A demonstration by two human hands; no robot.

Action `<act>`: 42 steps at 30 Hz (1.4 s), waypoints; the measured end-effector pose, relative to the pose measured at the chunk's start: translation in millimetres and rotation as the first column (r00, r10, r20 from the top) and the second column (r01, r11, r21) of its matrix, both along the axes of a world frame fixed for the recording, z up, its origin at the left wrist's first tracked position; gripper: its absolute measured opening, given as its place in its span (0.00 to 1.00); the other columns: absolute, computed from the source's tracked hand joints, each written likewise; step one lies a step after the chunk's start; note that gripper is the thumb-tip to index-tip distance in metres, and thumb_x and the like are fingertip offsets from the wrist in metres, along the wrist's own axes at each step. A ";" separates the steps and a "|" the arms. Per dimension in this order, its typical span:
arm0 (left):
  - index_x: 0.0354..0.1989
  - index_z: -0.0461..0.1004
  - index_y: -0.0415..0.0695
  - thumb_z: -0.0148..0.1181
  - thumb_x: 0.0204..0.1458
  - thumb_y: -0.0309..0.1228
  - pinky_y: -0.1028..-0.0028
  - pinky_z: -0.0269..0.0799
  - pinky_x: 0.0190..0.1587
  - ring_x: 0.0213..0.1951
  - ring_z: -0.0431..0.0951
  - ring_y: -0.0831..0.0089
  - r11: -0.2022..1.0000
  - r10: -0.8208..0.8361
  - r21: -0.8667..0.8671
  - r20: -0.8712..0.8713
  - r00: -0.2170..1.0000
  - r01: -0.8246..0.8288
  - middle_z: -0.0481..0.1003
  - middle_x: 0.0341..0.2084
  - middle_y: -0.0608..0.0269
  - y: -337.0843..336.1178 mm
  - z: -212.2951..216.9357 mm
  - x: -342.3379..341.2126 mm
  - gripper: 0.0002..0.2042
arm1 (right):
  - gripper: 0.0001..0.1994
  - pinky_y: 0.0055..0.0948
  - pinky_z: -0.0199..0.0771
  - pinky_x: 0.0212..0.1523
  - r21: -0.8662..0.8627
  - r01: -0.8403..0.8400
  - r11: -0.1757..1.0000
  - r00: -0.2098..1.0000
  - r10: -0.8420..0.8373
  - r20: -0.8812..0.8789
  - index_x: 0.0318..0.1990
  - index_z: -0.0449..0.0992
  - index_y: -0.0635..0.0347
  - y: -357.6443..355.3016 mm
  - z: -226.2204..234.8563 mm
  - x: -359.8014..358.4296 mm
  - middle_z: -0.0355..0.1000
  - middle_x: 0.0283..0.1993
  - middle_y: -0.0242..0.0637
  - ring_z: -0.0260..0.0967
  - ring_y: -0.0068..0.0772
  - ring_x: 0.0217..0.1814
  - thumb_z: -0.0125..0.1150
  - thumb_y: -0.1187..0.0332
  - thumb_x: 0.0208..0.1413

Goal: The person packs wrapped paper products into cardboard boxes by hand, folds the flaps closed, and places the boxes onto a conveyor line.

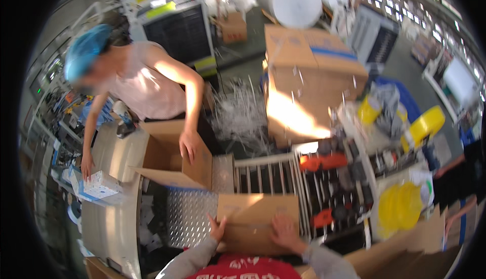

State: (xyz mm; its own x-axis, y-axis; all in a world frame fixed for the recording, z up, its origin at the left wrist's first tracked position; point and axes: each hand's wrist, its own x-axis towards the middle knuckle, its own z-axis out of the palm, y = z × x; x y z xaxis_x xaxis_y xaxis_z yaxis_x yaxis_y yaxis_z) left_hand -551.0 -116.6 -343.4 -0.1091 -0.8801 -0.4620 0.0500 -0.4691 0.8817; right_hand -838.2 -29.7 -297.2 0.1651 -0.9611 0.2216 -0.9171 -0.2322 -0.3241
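Observation:
A brown cardboard box (pixel 248 232) stands in front of me with its top flaps folded down and a seam running across. My left hand (pixel 217 228) rests against the box's left edge, thumb and fingers spread. On the right part of the top lies my right hand (pixel 285 231), flat with its fingers stretched out. Another carton (pixel 177 165), its flaps up, sits beyond to the left. A co-worker's hand (pixel 189 145) touches that carton's rim. The co-worker's other hand (pixel 87 166) is at a small white and blue package (pixel 103 185).
A roller conveyor (pixel 268 178) runs beyond my box, beside a studded metal plate (pixel 191 216). Orange-and-black machinery (pixel 326 162) is at the right, near yellow tape rolls (pixel 400 205). A large carton (pixel 314 87) stands behind. Plastic strapping (pixel 240 114) litters the floor. Another person's arm (pixel 449 167) enters far right.

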 end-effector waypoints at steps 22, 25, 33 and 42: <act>0.58 0.58 0.37 0.55 0.56 0.37 0.69 0.68 0.48 0.47 0.71 0.69 0.900 -0.429 -0.116 -0.058 0.902 0.421 0.72 0.46 0.54 -86.3 12.9 -222.2 0.25 | 0.29 0.49 0.47 0.66 -0.141 0.478 0.867 0.878 -0.465 0.116 0.60 0.58 0.68 -70.6 0.7 -138.8 0.55 0.60 0.57 0.48 0.55 0.66 0.54 0.59 0.55; 0.61 0.56 0.40 0.57 0.56 0.36 0.70 0.67 0.49 0.49 0.70 0.69 0.570 -0.658 -0.364 0.334 0.674 0.737 0.70 0.48 0.53 -42.4 52.5 -219.5 0.27 | 0.26 0.50 0.50 0.65 -0.227 0.650 0.725 0.755 -0.651 0.083 0.60 0.59 0.66 -57.2 10.2 -149.7 0.56 0.59 0.56 0.49 0.57 0.65 0.52 0.62 0.57; 0.56 0.65 0.39 0.59 0.53 0.33 0.75 0.70 0.45 0.45 0.73 0.71 0.422 -0.897 0.034 0.160 0.412 0.906 0.72 0.46 0.56 -17.0 39.4 32.2 0.23 | 0.20 0.36 0.71 0.49 -0.165 0.630 0.759 0.737 -0.517 0.435 0.51 0.70 0.62 44.0 140.1 75.5 0.69 0.49 0.45 0.69 0.46 0.50 0.61 0.67 0.51; 0.53 0.66 0.38 0.62 0.50 0.36 0.72 0.70 0.45 0.42 0.74 0.69 0.321 -0.902 -0.016 0.301 0.310 0.947 0.73 0.43 0.52 -59.2 -29.1 161.6 0.24 | 0.27 0.45 0.50 0.67 -0.677 0.703 0.215 -0.260 -0.809 -0.528 0.59 0.64 0.56 307.9 394.1 106.2 0.57 0.64 0.41 0.51 0.43 0.68 0.61 0.64 0.49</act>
